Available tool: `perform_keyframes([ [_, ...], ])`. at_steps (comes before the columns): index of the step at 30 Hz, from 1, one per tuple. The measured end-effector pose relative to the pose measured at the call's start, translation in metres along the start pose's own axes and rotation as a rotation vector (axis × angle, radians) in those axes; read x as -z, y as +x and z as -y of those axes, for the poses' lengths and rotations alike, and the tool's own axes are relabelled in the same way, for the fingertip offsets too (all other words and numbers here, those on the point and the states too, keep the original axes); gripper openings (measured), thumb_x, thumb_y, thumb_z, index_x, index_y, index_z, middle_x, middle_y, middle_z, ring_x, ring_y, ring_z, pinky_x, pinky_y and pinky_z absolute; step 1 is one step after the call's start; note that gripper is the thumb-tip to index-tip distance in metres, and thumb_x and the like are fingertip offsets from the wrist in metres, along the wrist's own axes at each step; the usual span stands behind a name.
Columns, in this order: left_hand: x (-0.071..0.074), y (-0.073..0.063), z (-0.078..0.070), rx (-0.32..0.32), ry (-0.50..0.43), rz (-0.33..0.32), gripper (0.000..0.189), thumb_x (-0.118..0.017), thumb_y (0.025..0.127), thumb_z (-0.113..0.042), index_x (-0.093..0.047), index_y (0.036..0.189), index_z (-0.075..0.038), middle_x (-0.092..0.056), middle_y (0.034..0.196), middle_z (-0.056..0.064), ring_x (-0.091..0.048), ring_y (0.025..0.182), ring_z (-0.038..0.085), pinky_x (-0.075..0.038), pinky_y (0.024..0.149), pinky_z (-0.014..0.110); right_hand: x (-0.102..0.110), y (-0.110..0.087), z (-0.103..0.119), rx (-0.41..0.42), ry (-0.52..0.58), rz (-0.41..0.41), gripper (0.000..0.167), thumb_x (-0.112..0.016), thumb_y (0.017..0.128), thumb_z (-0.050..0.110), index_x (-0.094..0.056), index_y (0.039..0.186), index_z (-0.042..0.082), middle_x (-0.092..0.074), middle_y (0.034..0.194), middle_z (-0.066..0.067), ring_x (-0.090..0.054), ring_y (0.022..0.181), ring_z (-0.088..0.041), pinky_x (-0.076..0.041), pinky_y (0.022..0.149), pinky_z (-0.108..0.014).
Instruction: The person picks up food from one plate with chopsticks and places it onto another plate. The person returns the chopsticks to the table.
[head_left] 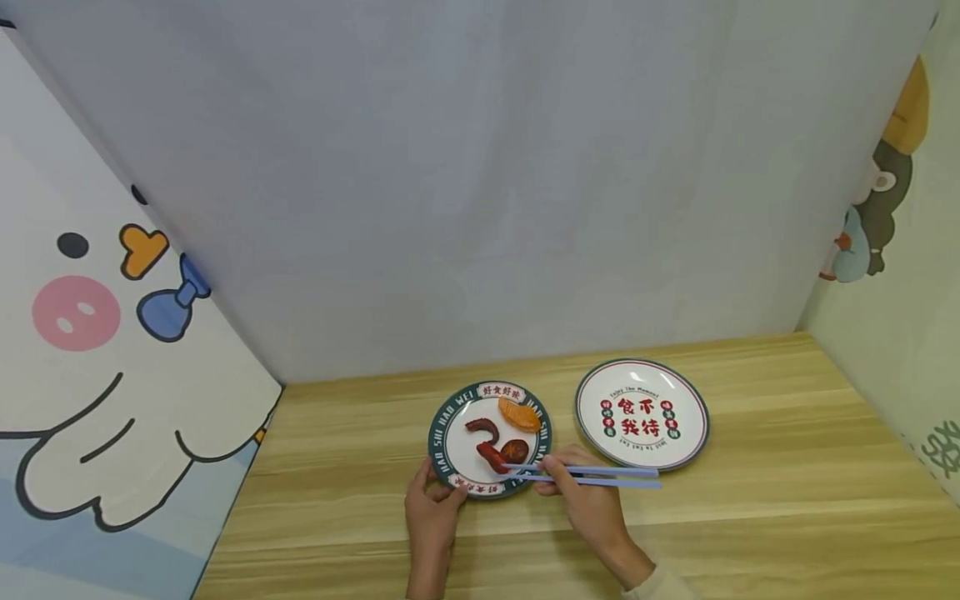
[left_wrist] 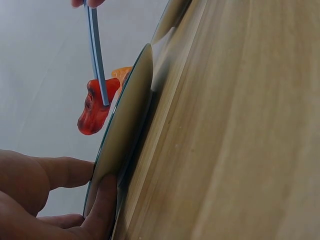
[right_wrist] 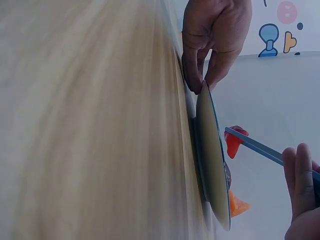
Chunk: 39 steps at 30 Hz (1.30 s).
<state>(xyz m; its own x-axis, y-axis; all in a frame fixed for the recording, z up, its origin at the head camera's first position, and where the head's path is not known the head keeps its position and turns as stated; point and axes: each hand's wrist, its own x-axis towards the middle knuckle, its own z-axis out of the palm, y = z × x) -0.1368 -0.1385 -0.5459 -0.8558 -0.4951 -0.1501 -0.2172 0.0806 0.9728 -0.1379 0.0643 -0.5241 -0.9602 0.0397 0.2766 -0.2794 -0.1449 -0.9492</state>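
Observation:
My left hand [head_left: 432, 510] pinches the near-left rim of a green-rimmed plate [head_left: 441, 417], with thumb and fingers on either side of its edge in the left wrist view. In my right hand [head_left: 592, 504] is a pair of light blue chopsticks [head_left: 618, 482], pointing left over that plate. Their tips are at a glossy red food piece [left_wrist: 91, 112], which shows above the rim in both wrist views. Around it on the plate are a dark curved piece [head_left: 491, 427], a round brown mushroom-like piece [head_left: 515, 451] and an orange ridged piece [head_left: 517, 414].
A second white plate [head_left: 588, 400], printed with red characters, stands to the right, just beyond my right hand. Both plates are on a wooden table [head_left: 337, 467]. Behind it rises a grey-white backdrop [head_left: 480, 208], with cartoon-printed panels [head_left: 90, 392] at the sides.

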Motion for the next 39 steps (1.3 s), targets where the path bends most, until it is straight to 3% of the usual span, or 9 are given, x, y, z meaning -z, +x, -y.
perform_keyframes([
  [13,-0.001,-0.002,0.000,0.008,0.035,-0.016,0.079,-0.076,0.080,0.018,-0.044,0.152,0.012,-0.055,0.125,0.027,-0.064,0.089,0.023,-0.056,0.065,0.018,0.008,-0.003,0.000,-0.023,-0.021,-0.030,0.015,-0.061,0.099,-0.012,-0.069,0.099,-0.024,-0.067,0.091,-0.030,-0.078,0.071,-0.025,-0.065,0.068,-0.033],
  [39,-0.002,-0.001,-0.004,0.019,0.035,-0.019,0.077,-0.075,0.082,0.017,-0.044,0.153,0.011,-0.055,0.127,0.026,-0.065,0.092,0.025,-0.058,0.067,0.019,0.017,-0.001,0.004,0.001,-0.063,-0.044,0.016,-0.061,0.101,-0.009,-0.069,0.099,-0.023,-0.066,0.095,-0.035,-0.076,0.070,-0.016,-0.065,0.066,-0.034],
])
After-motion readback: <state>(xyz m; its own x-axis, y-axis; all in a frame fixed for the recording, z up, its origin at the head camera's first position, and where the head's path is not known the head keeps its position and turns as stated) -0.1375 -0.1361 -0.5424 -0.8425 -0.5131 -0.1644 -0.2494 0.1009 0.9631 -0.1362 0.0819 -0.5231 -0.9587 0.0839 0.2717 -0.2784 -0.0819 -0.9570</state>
